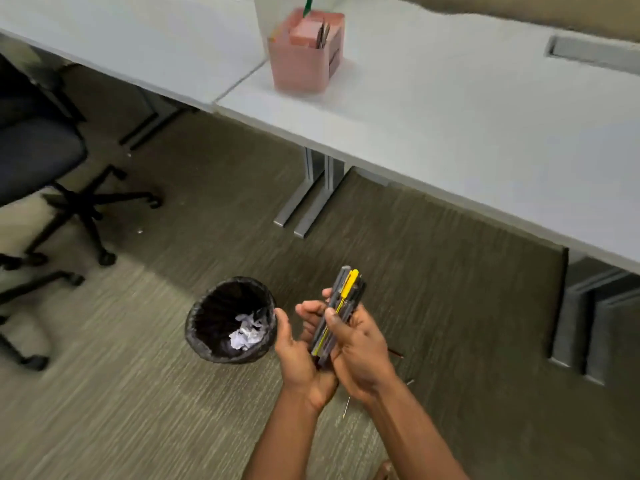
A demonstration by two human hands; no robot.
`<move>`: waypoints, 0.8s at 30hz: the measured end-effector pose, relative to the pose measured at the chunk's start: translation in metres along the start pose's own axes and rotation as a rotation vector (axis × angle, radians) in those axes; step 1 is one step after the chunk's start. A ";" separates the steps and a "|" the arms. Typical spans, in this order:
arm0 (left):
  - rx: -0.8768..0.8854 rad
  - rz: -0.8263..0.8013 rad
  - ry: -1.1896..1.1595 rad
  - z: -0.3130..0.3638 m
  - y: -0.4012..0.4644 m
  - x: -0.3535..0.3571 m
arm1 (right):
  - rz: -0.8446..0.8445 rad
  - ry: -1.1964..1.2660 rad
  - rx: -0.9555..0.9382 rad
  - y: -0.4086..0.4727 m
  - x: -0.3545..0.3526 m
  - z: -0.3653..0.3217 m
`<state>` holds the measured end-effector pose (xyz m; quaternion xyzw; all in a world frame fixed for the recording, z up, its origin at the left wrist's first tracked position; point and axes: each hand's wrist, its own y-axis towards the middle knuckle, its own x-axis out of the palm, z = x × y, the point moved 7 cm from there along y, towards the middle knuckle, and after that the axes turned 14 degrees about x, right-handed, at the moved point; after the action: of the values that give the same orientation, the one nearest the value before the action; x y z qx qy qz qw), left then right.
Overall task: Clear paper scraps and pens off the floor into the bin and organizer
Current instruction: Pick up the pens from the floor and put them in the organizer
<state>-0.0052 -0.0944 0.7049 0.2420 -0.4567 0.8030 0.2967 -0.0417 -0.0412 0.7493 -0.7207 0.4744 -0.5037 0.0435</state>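
Note:
A bundle of grey, black and yellow pens (pixel 341 308) stands nearly upright between both hands, above the carpet. My left hand (pixel 299 351) cups the bundle from the left and below. My right hand (pixel 356 351) wraps it from the right, thumb across the front. Left of the hands a black-lined bin (pixel 207 313) sits on the floor with crumpled white paper scraps (pixel 246 336) inside. A pink organizer (pixel 304 51) stands on the white desk (pixel 450 109) at the back, holding pink notes and a green pen. Thin pens lie on the carpet near my wrists: one reddish (pixel 395 353), one pale (pixel 346 407).
A dark office chair (pixel 52 161) with a wheeled base stands at the left. Grey desk legs (pixel 308 199) reach the carpet ahead. Dark grey panels (pixel 588 320) stand under the desk at the right. A cable slot (pixel 592 51) is set in the desk top.

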 end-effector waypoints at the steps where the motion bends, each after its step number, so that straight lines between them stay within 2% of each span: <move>1: 0.005 -0.037 0.011 0.010 -0.012 0.015 | -0.010 -0.028 -0.012 -0.012 0.014 -0.015; 3: 0.010 -0.123 0.100 0.029 -0.035 0.047 | -0.015 -0.098 -0.054 -0.031 0.037 -0.046; 9: 0.152 -0.380 0.612 0.066 -0.088 0.120 | -0.024 -0.320 -0.186 -0.072 0.089 -0.124; 15: 0.294 -0.410 0.894 0.095 -0.102 0.146 | -0.031 -0.693 -0.281 -0.088 0.116 -0.158; 22: 0.153 -0.515 1.044 0.134 -0.057 0.155 | 0.045 -0.943 -0.186 -0.052 0.122 -0.200; 24: 0.136 -0.556 1.088 0.148 -0.034 0.165 | 0.013 -0.932 -0.172 -0.033 0.131 -0.214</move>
<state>-0.0804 -0.1678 0.9024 -0.0744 -0.1074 0.7313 0.6694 -0.1789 -0.0298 0.9618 -0.8680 0.4488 -0.0850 0.1948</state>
